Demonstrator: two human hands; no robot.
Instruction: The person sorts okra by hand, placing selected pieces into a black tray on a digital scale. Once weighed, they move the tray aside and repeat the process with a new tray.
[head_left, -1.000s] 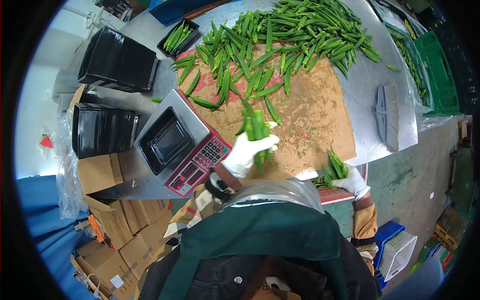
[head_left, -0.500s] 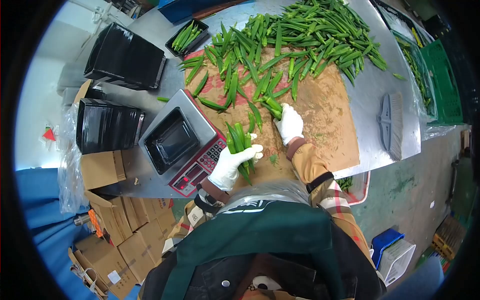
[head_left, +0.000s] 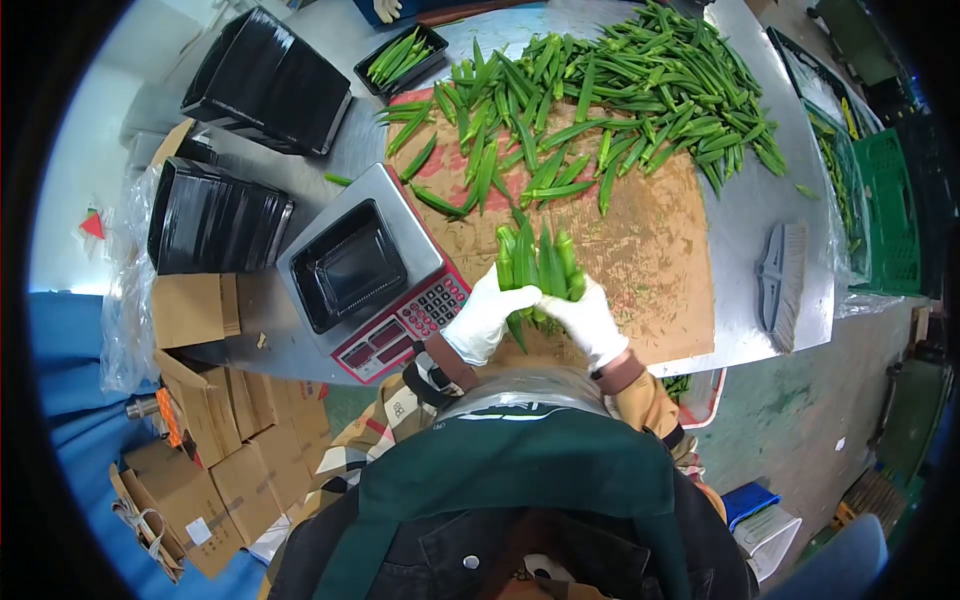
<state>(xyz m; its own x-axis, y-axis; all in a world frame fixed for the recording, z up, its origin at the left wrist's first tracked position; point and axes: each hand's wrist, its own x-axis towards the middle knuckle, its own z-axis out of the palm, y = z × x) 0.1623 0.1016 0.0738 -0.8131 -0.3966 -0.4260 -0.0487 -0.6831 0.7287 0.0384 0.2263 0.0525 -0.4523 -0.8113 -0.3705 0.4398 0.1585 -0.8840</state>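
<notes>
Both of my gloved hands meet around a small bunch of okra [head_left: 540,258], held upright above the cardboard sheet [head_left: 660,270]. My left hand [head_left: 492,312] grips the bunch from the left, thumb across the pods. From the right, my right hand [head_left: 588,318] closes on the pods at that side, its fingers partly hidden. Beyond them a large heap of loose okra [head_left: 690,85] spreads over the far part of the cardboard and the metal table. To the left, a black plastic tray [head_left: 350,265] rests on the weighing scale [head_left: 425,240].
Two stacks of black trays [head_left: 215,215] stand left of the scale. A black tray of okra [head_left: 402,60] sits at the far left of the heap. A brush [head_left: 782,285] lies near the table's right edge, with a green crate [head_left: 885,215] beyond. Cardboard boxes [head_left: 245,480] lie below left.
My right hand has come back from the near edge of the heap with okra and joined my left hand. The pods now form one bunch between both hands.
</notes>
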